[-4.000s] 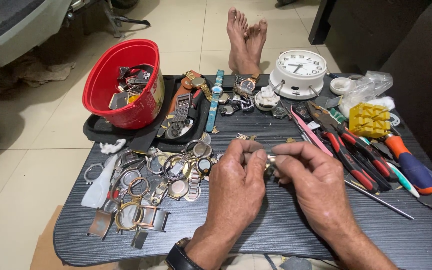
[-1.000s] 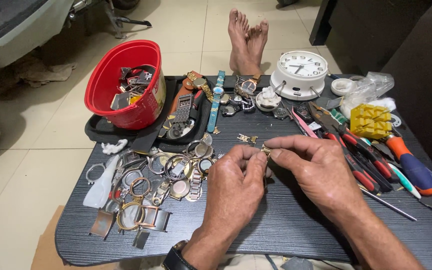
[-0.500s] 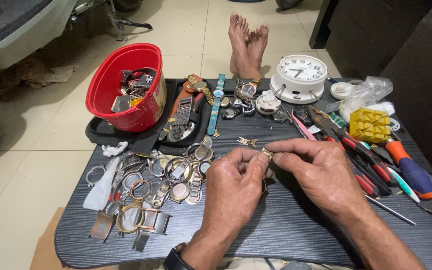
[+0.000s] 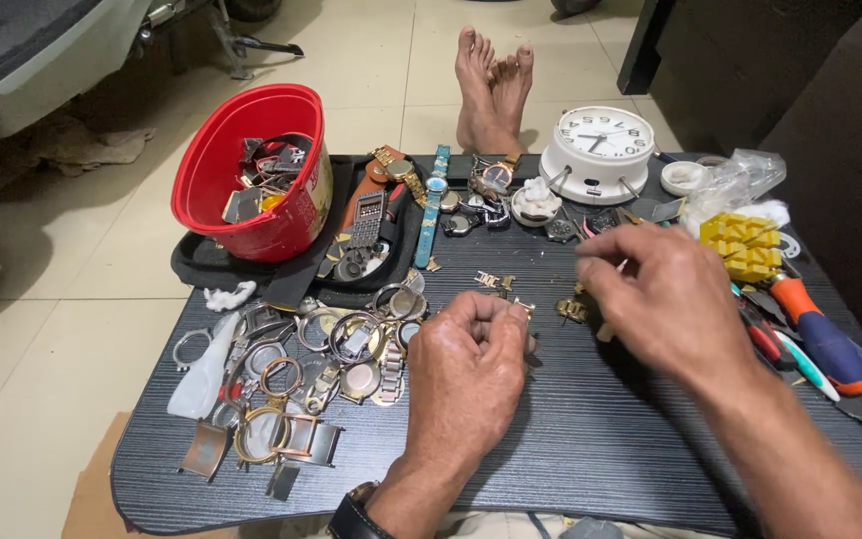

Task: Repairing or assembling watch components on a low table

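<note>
1. Since half a second ago the right hand (image 4: 665, 304) has pulled away from the left hand (image 4: 473, 364); before, their fingertips met over one small gold piece, now they are well apart
2. The left hand rests on the dark wood-grain table top (image 4: 591, 439), fingers curled in narrow, thumb and forefinger pinched around a small gold watch-band link (image 4: 519, 307)
3. The right hand hovers above the table to the right, fingers bent close together; a thin pale stick (image 4: 611, 271) seems to show at its fingertips, but whether it is gripped cannot be told
4. Between the hands lie loose gold metal band links (image 4: 571, 310) on the table
5. Left of the left hand sits a pile of silver and gold round watch cases and bracelets (image 4: 331, 344)
6. Further back stand a red plastic bowl of watch parts (image 4: 251, 170) and a white round alarm clock (image 4: 603, 150)
7. Orange-and-blue handled screwdrivers (image 4: 820, 334) lie at the right edge
</note>
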